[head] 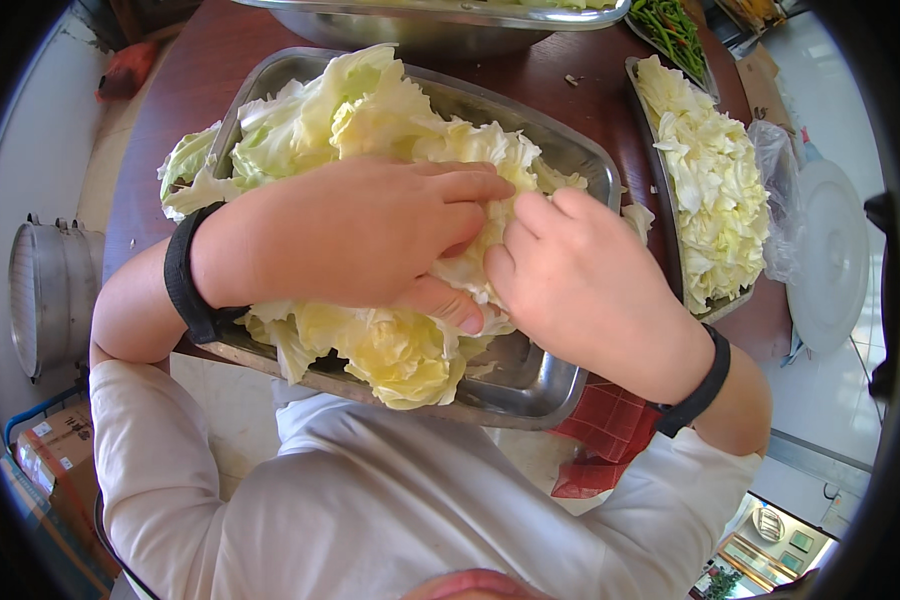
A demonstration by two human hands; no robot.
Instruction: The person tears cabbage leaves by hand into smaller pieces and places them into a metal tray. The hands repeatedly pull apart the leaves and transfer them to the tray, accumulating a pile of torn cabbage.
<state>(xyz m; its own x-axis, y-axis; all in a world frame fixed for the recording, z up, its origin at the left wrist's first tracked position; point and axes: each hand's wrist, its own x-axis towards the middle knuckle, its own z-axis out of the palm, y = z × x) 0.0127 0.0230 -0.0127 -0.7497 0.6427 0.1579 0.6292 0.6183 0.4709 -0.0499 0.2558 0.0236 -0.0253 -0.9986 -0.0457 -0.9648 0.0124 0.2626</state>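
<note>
A rectangular stainless steel tray (562, 135) lies before me, heaped with pale green and yellow cabbage leaves (375, 112). My left hand (352, 232) spreads palm-down over the middle of the heap, its fingers and thumb against a leaf. Close at its right, my right hand (577, 270) is curled with bent fingertips on a leaf edge; its grip is partly hidden. A yellow leafy cabbage heart (405, 352) lies at the tray's near side. Several leaves (187, 165) hang past the tray's left edge.
On the dark red table (157, 150), a second tray of cabbage pieces (712, 180) stands at right, beside a clear plastic bag (776, 202) and a white round lid (829, 255). Farther back are a steel basin (420, 26) and green chillies (667, 34). Red mesh (604, 427) hangs below.
</note>
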